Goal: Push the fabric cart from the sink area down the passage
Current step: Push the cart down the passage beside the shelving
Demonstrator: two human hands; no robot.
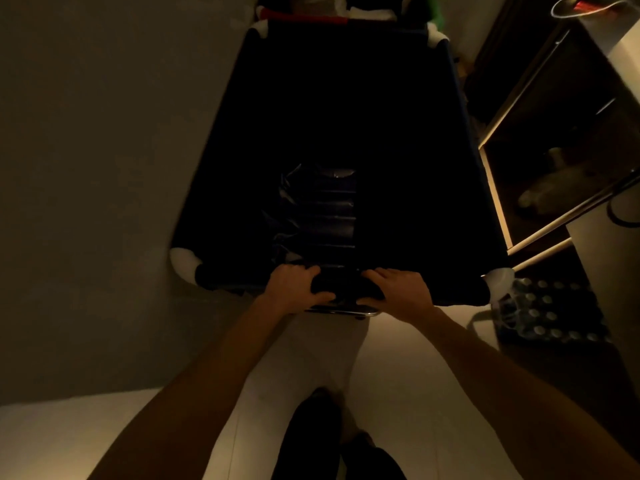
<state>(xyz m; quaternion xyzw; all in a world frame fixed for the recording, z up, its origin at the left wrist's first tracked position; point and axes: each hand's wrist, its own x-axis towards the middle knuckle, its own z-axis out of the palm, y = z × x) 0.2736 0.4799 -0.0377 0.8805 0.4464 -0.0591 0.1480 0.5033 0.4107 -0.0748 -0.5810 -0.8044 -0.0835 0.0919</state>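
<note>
A large dark fabric cart (pixel 398 140) with white corner pieces fills the middle of the dim view, its open top facing me. Folded dark shiny material (pixel 318 209) lies inside near the close wall. My left hand (pixel 294 289) and my right hand (pixel 401 289) are both closed over the cart's near rim, side by side at its middle, thumbs below the edge. A metal bar shows just under my hands.
A plain wall (pixel 86 168) runs close along the cart's left side. On the right stands an open shelf unit (pixel 554 150) with bottles inside, and a wrapped pack of bottles (pixel 547 313) sits on the pale floor (pixel 398 375). Red and white items lie beyond the cart's far end.
</note>
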